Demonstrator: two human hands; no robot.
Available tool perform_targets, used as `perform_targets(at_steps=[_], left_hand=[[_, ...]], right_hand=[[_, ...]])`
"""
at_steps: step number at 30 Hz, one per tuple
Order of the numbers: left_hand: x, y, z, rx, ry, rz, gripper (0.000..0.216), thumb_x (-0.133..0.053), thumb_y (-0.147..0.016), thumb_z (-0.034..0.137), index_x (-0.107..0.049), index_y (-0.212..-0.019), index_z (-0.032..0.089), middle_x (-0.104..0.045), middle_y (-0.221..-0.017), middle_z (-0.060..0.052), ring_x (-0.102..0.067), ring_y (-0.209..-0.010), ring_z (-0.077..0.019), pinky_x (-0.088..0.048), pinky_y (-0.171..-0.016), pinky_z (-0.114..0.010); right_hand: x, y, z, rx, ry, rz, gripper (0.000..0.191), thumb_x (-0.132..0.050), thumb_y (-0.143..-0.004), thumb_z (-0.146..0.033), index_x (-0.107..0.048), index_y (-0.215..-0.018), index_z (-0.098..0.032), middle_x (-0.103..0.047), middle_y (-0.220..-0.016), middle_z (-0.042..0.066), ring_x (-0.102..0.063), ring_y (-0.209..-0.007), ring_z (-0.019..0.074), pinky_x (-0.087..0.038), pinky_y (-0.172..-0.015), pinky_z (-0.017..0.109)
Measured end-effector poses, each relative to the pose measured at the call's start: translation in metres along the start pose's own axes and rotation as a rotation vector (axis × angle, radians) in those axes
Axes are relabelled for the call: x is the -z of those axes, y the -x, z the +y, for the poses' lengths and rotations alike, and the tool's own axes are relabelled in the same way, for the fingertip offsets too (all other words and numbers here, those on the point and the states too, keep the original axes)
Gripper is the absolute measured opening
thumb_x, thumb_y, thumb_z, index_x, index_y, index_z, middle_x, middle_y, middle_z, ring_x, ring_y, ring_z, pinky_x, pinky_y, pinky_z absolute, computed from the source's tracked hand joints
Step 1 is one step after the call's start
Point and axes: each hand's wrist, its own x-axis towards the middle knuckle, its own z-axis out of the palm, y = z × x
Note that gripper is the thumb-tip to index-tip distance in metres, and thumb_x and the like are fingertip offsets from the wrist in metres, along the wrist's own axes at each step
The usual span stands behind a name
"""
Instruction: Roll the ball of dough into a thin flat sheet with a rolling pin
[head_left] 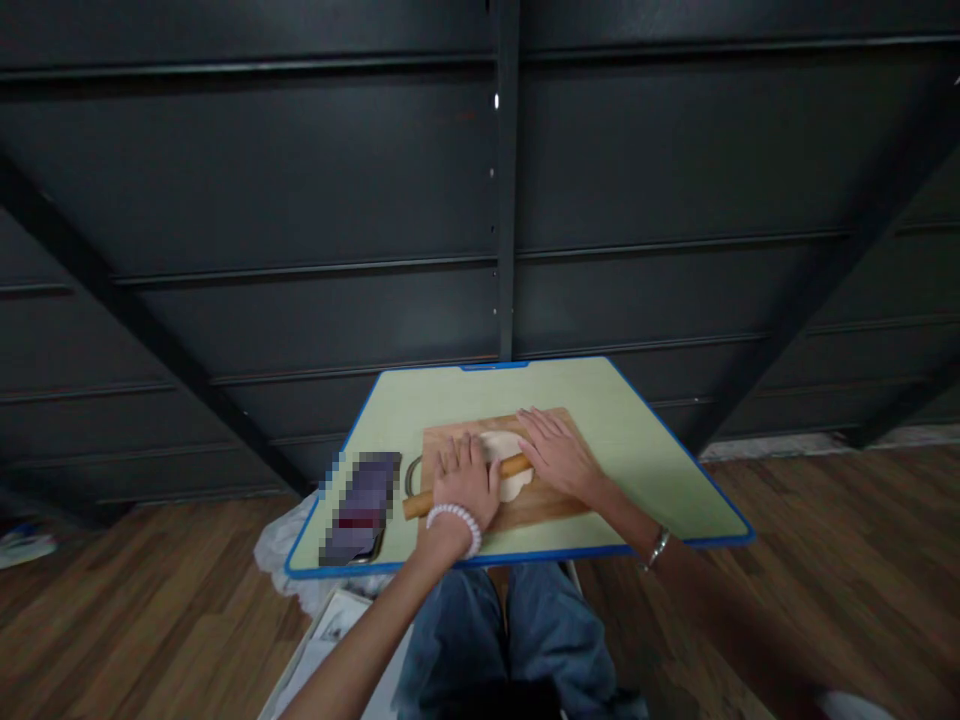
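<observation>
On wooden board [551, 508] atop worktop [660, 490], rolling pin [514, 465] lay across dough [516, 488], long axis slanting near left to far right; left hand [465, 484] covered its middle, right hand [562, 458] its right end, both hands' fingers outstretched, unclenched.

Dough [517, 486] on cutting board [553, 505], beneath rolling pin [514, 466] (phone [366, 507] to left).
</observation>
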Motion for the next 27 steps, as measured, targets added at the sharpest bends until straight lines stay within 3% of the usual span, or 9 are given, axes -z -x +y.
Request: perform_targets(at_steps=[5, 9, 17, 22, 27], left_hand=[[0.0, 0.035, -0.003, -0.045, -0.022, 0.025, 0.058, -0.03, -0.091, 0.039, -0.029, -0.143, 0.012, -0.027, -0.149, -0.01, -0.018, -0.136, -0.0359, -0.03, -0.104, -0.05], [-0.002, 0.042, -0.004, -0.034, -0.047, 0.046, 0.059, -0.032, -0.091, 0.041, -0.029, -0.143, 0.012, -0.028, -0.149, -0.01, -0.019, -0.136, -0.0368, -0.03, -0.104, -0.05], [0.002, 0.016, -0.016, -0.036, -0.067, 0.02, 0.061, -0.027, -0.092, 0.047, -0.037, -0.138, 0.009, -0.033, -0.145, -0.018, -0.031, -0.131, -0.0356, -0.036, -0.099, -0.047], [0.001, 0.0, -0.031, -0.068, -0.035, -0.04, 0.062, -0.025, -0.092, 0.05, -0.038, -0.136, 0.008, -0.042, -0.138, -0.019, -0.038, -0.129, -0.0297, -0.03, -0.105, -0.045], [-0.002, -0.012, -0.046, -0.061, 0.035, -0.117, 0.064, -0.025, -0.091, 0.054, -0.04, -0.133, 0.008, -0.041, -0.139, -0.019, -0.038, -0.13, -0.0278, -0.032, -0.105, -0.041]], right_hand=[[0.005, 0.013, -0.001, 0.035, 0.026, -0.012, 0.049, -0.023, -0.096, -0.039, -0.035, -0.14, -0.019, -0.032, -0.147, 0.009, -0.017, -0.138, 0.0222, -0.007, -0.112, 0.049], [0.0, 0.006, 0.004, 0.05, 0.024, -0.01, 0.05, -0.02, -0.097, -0.037, -0.034, -0.14, -0.016, -0.03, -0.148, 0.008, -0.015, -0.139, 0.0206, -0.009, -0.112, 0.047], [-0.019, -0.056, 0.015, 0.122, -0.073, -0.161, 0.053, -0.016, -0.095, -0.033, -0.037, -0.138, -0.01, -0.033, -0.147, 0.008, -0.02, -0.137, 0.0186, -0.013, -0.113, 0.039], [-0.028, -0.092, 0.013, 0.11, -0.171, -0.333, 0.051, -0.018, -0.095, -0.035, -0.039, -0.138, -0.019, -0.035, -0.146, 0.003, -0.024, -0.136, 0.0159, -0.014, -0.113, 0.039], [-0.034, -0.12, 0.008, 0.136, -0.191, -0.437, 0.051, -0.023, -0.094, -0.043, -0.037, -0.14, -0.024, -0.03, -0.148, 0.0, -0.02, -0.138, 0.0163, -0.013, -0.113, 0.038]])
